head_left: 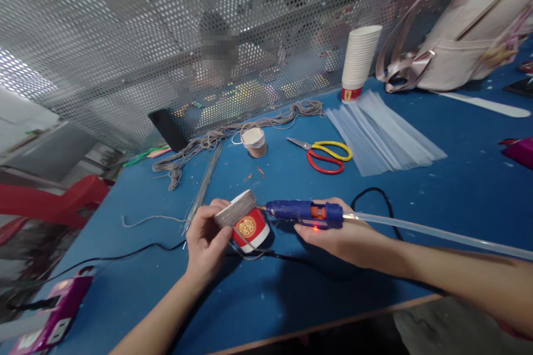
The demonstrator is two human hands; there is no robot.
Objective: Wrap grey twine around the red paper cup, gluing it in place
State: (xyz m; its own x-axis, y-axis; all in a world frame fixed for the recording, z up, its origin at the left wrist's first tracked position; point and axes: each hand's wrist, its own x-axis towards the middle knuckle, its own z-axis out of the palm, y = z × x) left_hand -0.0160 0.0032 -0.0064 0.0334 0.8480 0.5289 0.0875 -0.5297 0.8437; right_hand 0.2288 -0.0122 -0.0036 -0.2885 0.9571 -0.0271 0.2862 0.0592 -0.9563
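Note:
My left hand (208, 236) grips a red and white paper cup (255, 228), tilted on its side just above the table. Grey cord (237, 209) is wound in a band around the cup's rim end, and a loose length loops below it. In my right hand (333, 233) is a blue hot glue gun (291, 210), its nozzle close against the cup just beneath the cord band. A red light glows on the gun, and a long clear glue stick (433, 234) trails out of its back. Part of my right hand is hidden behind the gun.
Behind the cup stand a small cord-wrapped cup (254, 142) and a grey cord bundle (212, 136). Scissors (322, 155), clear strips (381, 136), stacked paper cups (360, 61) and a bag (462, 33) lie right. A phone (167, 129) leans on the mesh; a power strip (62, 310) sits left.

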